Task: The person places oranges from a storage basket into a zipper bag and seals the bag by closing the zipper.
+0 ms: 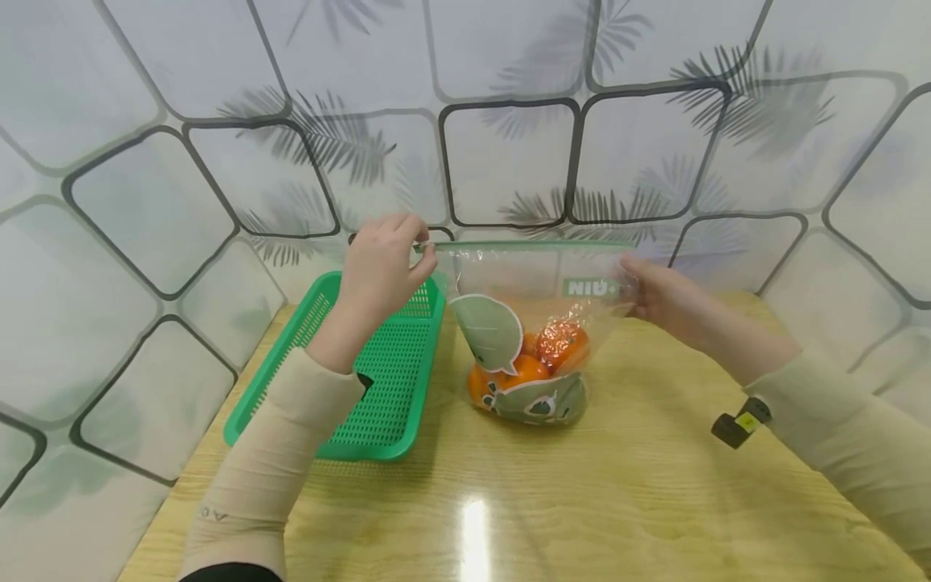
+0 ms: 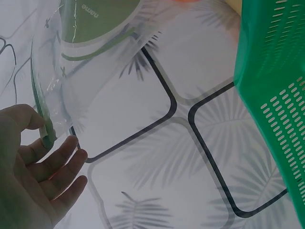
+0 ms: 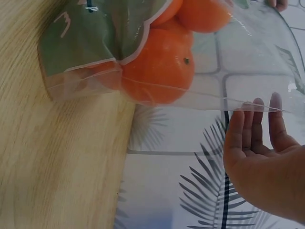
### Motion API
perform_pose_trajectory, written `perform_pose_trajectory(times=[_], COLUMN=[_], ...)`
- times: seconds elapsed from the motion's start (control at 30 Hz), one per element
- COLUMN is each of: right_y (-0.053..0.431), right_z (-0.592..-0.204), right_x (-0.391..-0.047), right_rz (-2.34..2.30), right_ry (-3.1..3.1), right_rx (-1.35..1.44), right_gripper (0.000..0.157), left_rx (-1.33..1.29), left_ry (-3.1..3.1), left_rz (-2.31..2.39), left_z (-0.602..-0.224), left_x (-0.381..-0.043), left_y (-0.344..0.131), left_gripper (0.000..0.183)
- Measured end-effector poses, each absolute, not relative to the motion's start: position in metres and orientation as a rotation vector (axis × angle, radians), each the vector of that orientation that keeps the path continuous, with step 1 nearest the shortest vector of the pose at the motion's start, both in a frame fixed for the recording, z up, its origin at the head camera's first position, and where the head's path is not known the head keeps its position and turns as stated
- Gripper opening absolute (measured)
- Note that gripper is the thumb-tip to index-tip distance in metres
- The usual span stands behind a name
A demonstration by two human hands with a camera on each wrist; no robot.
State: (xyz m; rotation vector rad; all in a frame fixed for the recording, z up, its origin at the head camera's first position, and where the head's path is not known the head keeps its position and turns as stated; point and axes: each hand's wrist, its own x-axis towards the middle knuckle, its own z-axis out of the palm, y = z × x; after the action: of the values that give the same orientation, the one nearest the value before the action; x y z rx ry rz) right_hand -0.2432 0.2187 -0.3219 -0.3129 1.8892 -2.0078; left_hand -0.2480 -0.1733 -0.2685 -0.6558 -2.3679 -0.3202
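Note:
A clear zip bag (image 1: 509, 275) with green printed patches stands on the table, with several oranges (image 1: 563, 346) in its lower part. Its green zip strip runs level along the top. At the strip's left end, my left hand (image 1: 385, 259) pinches the corner between thumb and forefinger; in the left wrist view that hand (image 2: 40, 167) has its other fingers spread loosely below. My right hand (image 1: 650, 293) is at the bag's right side edge, below the strip. The right wrist view shows this hand (image 3: 259, 148) with fingers extended, fingertips at the film and a gap between thumb and fingers.
A green perforated plastic basket (image 1: 425, 380) lies to the left of the bag, partly behind my left forearm. Beneath everything is a wooden table (image 1: 582, 501). A patterned wall covering (image 1: 509, 162) rises behind the table and along both sides.

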Motion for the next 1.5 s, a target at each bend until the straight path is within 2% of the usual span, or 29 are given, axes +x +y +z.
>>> perform_pose_trajectory(times=[0.1,0.23,0.37,0.43,0.57,0.9,1.1,1.23,1.4,1.5], right_y=[0.217,0.214,0.209,0.207,0.206,0.206,0.206,0.206,0.203,0.201], right_z=[-0.327,-0.330,-0.334,-0.337,-0.341,-0.348,-0.353,-0.358,-0.361,-0.362], right_x=[-0.242,-0.239,-0.237,-0.237,-0.235,-0.231,-0.232,-0.233,-0.233,-0.234], right_rz=[-1.912,-1.692,-1.606,-1.633,-1.612,-1.592,-1.568,-1.532,-1.641,-1.778], right_ry=[1.976,2.156,2.221,2.205,2.235,2.259,2.282,2.363,2.334,2.239], right_rx=[-0.387,-0.429,-0.445,-0.454,-0.484,-0.516,-0.516,-0.552,-0.577,-0.546], right_gripper=[0.028,0.021,0.049,0.054,0.054,0.052,0.050,0.043,0.040,0.033], left_rx=[-0.624,-0.575,-0.540,-0.527,-0.528,-0.810,-0.926,-0.964,-0.931,-0.892], left_ry=[-2.408,-2.500,-2.605,-2.655,-2.799,-3.069,-3.031,-2.990,-2.971,-2.968], left_rz=[-0.388,-0.531,-0.791,-0.935,-1.144,-1.196,-1.268,-1.235,-1.113,-1.053], left_z=[-0.271,-0.275,-0.280,-0.284,-0.292,-0.317,-0.320,-0.322,-0.324,-0.321], left_x=[-0.247,-0.247,-0.250,-0.252,-0.258,-0.267,-0.264,-0.265,-0.266,-0.263], left_y=[-0.174,-0.175,-0.177,-0.179,-0.184,-0.180,-0.174,-0.171,-0.166,-0.163], left_gripper=[0.014,0.016,0.028,0.038,0.051,0.060,0.058,0.052,0.037,0.023])
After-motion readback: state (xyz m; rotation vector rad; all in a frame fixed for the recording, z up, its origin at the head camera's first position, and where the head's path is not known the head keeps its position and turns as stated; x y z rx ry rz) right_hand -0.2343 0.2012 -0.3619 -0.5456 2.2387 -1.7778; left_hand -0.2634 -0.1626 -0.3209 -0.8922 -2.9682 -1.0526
